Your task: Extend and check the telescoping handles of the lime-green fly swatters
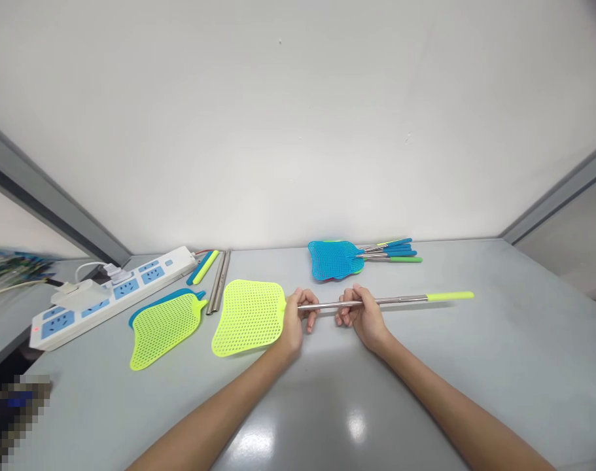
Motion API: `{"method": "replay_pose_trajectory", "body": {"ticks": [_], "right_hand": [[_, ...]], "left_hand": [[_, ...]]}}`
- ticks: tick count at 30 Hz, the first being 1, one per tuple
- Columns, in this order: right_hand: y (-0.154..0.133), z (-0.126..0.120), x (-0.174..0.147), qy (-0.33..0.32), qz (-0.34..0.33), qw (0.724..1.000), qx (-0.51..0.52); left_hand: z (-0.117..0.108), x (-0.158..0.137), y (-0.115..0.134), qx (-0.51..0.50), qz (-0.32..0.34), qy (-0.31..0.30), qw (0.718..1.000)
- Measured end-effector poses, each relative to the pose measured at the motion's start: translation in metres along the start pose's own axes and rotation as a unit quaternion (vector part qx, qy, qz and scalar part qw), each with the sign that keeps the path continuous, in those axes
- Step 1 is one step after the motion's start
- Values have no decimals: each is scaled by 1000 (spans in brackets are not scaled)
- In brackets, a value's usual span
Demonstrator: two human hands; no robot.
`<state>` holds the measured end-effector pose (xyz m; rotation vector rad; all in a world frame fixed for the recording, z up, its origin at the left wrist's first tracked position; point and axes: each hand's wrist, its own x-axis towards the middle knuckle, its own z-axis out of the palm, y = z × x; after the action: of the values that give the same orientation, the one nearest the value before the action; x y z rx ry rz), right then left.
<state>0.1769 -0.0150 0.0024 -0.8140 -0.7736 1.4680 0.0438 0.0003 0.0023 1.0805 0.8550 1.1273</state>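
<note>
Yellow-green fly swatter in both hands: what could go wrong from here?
1. A leftward move of the yellow-green fly swatter could bump the detached yellow-green swatter head or roll the metal tubes, all close by.
2. The left hand covers the held swatter's neck, so a loose joint there might go unnoticed.

A pale, off-white wall [298, 131] rises behind a grey table [523, 333], meeting its far edge in a nearly straight line. A few small marks dot the wall. Grey frames [557, 191] slant along both sides, with more pale panelling [572, 226] beyond them. The light is even, the wall slightly darker toward the upper corners, and two bright reflections [356, 425] shine on the table's near part
</note>
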Motion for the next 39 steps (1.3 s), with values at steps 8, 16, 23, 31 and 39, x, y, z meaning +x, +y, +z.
{"method": "replay_pose_trajectory", "body": {"ticks": [8,16,23,31,39], "right_hand": [[-2,0,1,4,3,1000,11],[-2,1,0,9,7,1000,13],[-2,0,0,9,9,1000,4],[-2,0,1,10,3,1000,15],[-2,1,1,11,5,1000,26]], "left_hand": [[1,-2,0,34,-1,-13,999],[0,0,-1,25,-1,-14,1000],[1,1,0,33,-8,-2,999],[0,1,-3,32,-6,-5,999],[0,2,-4,24,-6,-9,1000]]}}
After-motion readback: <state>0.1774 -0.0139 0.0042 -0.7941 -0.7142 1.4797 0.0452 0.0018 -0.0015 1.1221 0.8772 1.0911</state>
